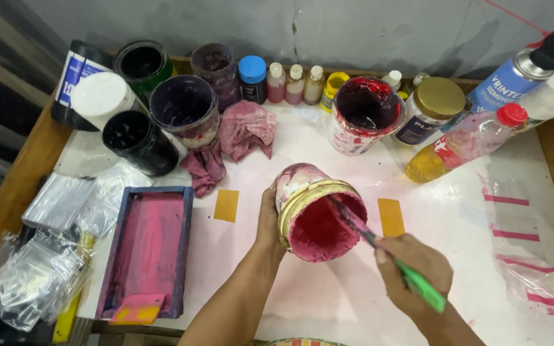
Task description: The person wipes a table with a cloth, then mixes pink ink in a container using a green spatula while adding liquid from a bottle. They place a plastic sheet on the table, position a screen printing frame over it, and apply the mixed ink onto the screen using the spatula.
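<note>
My left hand (268, 216) grips a paint-smeared jar (318, 213) from its left side, tilted so its mouth faces me; pink paint coats the inside. My right hand (411, 266) holds a green-handled tool (418, 282) whose dark, paint-covered tip reaches into the jar's mouth. Both are above a white, pink-stained work surface (328, 288).
A pink-stained framed screen (149, 250) lies at the left with plastic bags (40, 269) beside it. Several paint pots, small bottles, a pink rag (245, 131), a red-rimmed tub (361, 115), an oil bottle (463, 144) and a spray can (514, 77) line the back. Striped plastic bags (520, 256) lie right.
</note>
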